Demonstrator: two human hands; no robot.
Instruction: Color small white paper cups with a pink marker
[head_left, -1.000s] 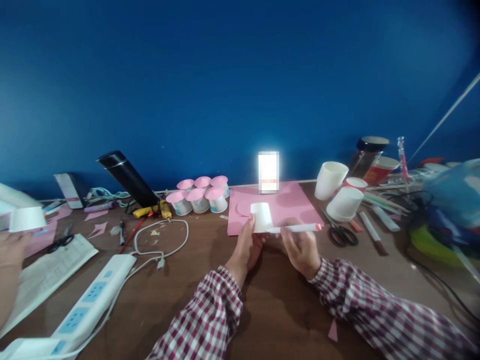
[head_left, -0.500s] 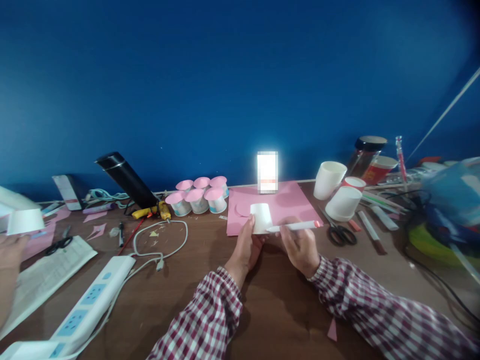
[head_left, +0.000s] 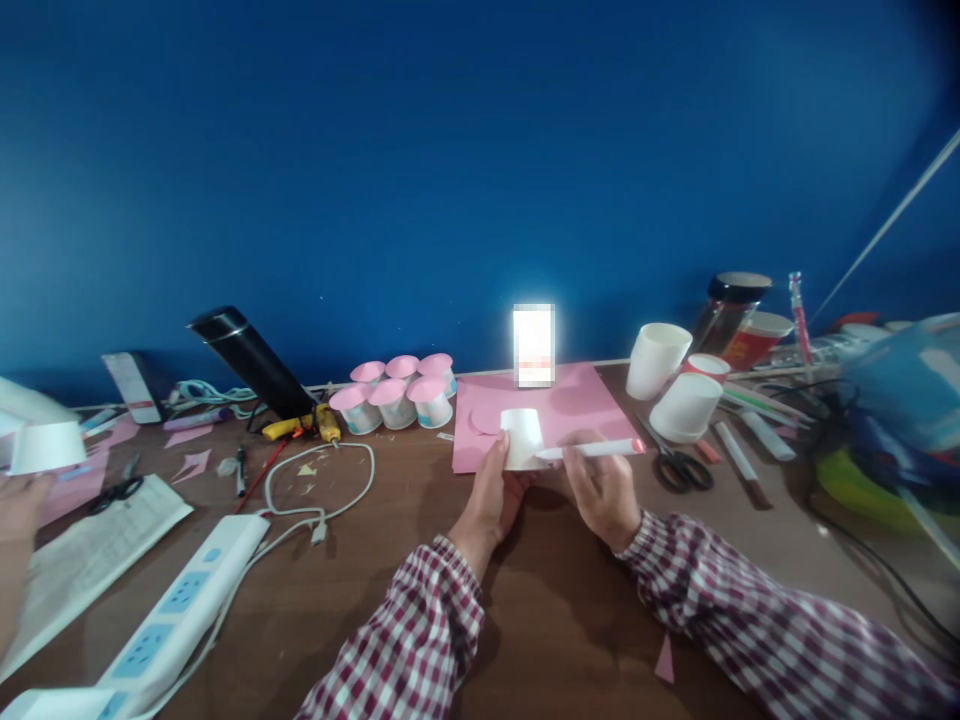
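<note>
Between the thumb and fingers of my left hand (head_left: 489, 497) is a white paper cup (head_left: 523, 438), its plain side facing me. My right hand (head_left: 602, 495) is closed around a white marker (head_left: 600, 451) with a red end pointing right. The marker's tip reaches the lower right side of the cup; whether it touches is too small to tell. Behind the cup lie pink paper sheets (head_left: 570, 408), with a pink paper disc (head_left: 484, 420) on them. A lit phone screen (head_left: 534, 345), blurred out, stands at the back of the sheets.
Several pink-topped cups (head_left: 391, 402) stand left of the sheets. White cups (head_left: 686, 408) and black-handled scissors (head_left: 682, 470) are on the right. A power strip (head_left: 176, 600), its cable, and a black flask (head_left: 251, 360) lie left. Another person's hand (head_left: 19, 510) holds a cup at far left.
My right hand and the marker have shifted very slightly to the right. My left hand and the cup look nearly the same.
</note>
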